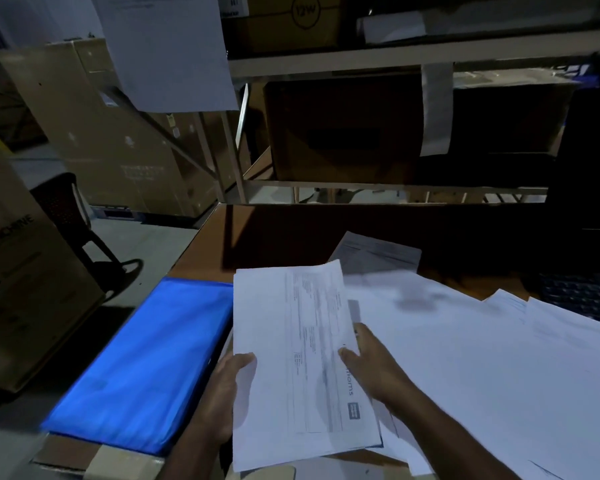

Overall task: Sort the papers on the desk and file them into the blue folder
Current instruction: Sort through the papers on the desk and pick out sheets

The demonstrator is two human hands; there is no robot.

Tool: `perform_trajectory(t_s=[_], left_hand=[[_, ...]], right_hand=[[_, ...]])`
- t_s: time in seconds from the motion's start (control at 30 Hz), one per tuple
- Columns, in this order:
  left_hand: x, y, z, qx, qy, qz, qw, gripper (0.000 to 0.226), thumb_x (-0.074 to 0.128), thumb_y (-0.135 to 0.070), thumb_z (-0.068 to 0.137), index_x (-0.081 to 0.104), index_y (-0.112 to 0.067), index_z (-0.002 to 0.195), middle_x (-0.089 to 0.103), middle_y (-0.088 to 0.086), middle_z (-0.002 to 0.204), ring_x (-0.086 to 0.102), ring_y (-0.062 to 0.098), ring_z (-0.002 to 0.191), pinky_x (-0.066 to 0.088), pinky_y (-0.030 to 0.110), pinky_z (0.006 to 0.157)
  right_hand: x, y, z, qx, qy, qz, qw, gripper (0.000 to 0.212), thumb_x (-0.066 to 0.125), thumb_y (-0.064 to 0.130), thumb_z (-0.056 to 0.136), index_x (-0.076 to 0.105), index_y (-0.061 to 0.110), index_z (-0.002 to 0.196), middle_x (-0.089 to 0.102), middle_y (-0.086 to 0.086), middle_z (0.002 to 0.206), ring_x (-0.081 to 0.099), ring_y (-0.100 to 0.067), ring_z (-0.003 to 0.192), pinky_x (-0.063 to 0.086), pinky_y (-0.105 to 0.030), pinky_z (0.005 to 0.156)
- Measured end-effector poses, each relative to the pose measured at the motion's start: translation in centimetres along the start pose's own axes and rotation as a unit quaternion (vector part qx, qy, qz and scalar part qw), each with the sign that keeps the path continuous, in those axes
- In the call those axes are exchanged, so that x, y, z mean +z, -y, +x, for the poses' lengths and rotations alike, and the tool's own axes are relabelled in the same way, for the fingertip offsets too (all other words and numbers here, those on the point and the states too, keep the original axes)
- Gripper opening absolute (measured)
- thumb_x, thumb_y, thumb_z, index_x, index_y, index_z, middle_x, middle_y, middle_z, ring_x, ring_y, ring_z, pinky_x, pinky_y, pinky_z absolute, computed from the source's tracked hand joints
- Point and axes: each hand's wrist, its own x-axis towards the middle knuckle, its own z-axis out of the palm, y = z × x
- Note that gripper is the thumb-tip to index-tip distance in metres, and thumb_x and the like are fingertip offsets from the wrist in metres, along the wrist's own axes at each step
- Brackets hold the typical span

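Note:
A printed white sheet (302,358), perhaps a thin stack, is held above the desk in front of me. My left hand (227,396) grips its left edge, thumb on top. My right hand (369,362) pinches its right edge, thumb on the printed face. The blue folder (146,362) lies shut on the desk's left side, just left of the held sheet. Several loose white papers (482,358) are spread over the right half of the desk, and one grey printed page (378,252) lies further back.
The brown desk (274,237) has its left edge beside the folder. Metal shelving (395,57) with cardboard boxes stands behind it. A large box (21,271) and a dark chair (66,209) sit on the floor to the left. A dark keyboard-like object (579,292) lies far right.

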Motion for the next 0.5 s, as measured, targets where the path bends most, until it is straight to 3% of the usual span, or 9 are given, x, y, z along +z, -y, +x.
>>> perform_trajectory(t_s=[0.1,0.17,0.23,0.3,0.37,0.4,0.5], left_hand=[[0.3,-0.1,0.3,-0.003,0.014,0.008,1.0,0.046,0.051,-0.007,0.103,0.055,-0.02,0.147,0.068,0.011,0.139,0.068,0.032,0.123,0.056,0.047,0.096],[-0.1,-0.1,0.8,-0.004,0.014,0.002,1.0,0.046,0.05,-0.007,0.103,0.054,-0.019,0.148,0.065,0.012,0.142,0.065,0.035,0.126,0.052,0.05,0.101],[-0.6,0.1,1.4,-0.005,0.003,-0.003,1.0,0.044,0.048,-0.008,0.105,0.055,-0.018,0.147,0.065,0.011,0.143,0.066,0.034,0.126,0.051,0.05,0.101],[-0.7,0.3,1.8,-0.009,-0.01,0.013,1.0,0.042,0.048,-0.008,0.106,0.057,-0.023,0.145,0.067,0.008,0.14,0.066,0.034,0.125,0.052,0.051,0.101],[-0.5,0.5,2.1,-0.004,-0.039,0.08,0.996,0.043,0.053,-0.011,0.106,0.058,-0.033,0.142,0.07,0.002,0.136,0.066,0.032,0.123,0.052,0.05,0.102],[-0.3,0.6,2.3,0.006,-0.054,0.116,0.992,0.045,0.054,-0.012,0.106,0.057,-0.038,0.142,0.071,-0.002,0.133,0.066,0.028,0.123,0.051,0.048,0.102],[0.1,0.7,2.6,0.013,-0.079,0.16,0.984,0.048,0.055,-0.015,0.106,0.052,-0.04,0.146,0.071,-0.009,0.131,0.062,0.024,0.125,0.047,0.049,0.108]], right_hand=[[0.2,0.2,-0.2,-0.04,0.0,-0.007,0.999,0.025,0.047,0.029,0.105,0.053,0.028,0.129,0.063,0.012,0.119,0.062,-0.005,0.102,0.047,-0.016,0.076],[-0.5,-0.1,-0.4,-0.079,-0.067,-0.041,0.994,0.025,0.048,0.035,0.104,0.057,0.027,0.125,0.064,0.013,0.113,0.061,-0.008,0.104,0.05,-0.019,0.079],[-1.5,-1.5,-0.3,-0.095,-0.159,-0.159,0.97,0.041,0.053,0.046,0.099,0.055,0.025,0.134,0.06,0.006,0.133,0.052,-0.013,0.125,0.045,-0.034,0.104],[-2.6,-3.2,-0.5,-0.02,-0.16,-0.298,0.941,0.074,0.057,0.061,0.09,0.037,0.024,0.15,0.033,-0.002,0.16,0.024,-0.022,0.15,0.02,-0.046,0.122],[-3.1,-4.8,-0.9,0.035,-0.115,-0.354,0.928,0.095,0.056,0.071,0.085,0.018,0.022,0.158,0.009,-0.004,0.168,0.003,-0.024,0.155,0.002,-0.048,0.123],[-3.1,-5.5,-1.2,0.035,-0.112,-0.343,0.932,0.098,0.055,0.071,0.085,0.014,0.021,0.159,0.006,-0.003,0.168,0.001,-0.023,0.155,-0.002,-0.047,0.123],[-2.8,-6.3,-1.7,0.006,-0.153,-0.286,0.946,0.09,0.061,0.061,0.088,0.02,0.021,0.157,0.017,0.001,0.167,0.013,-0.018,0.154,0.002,-0.039,0.124]])
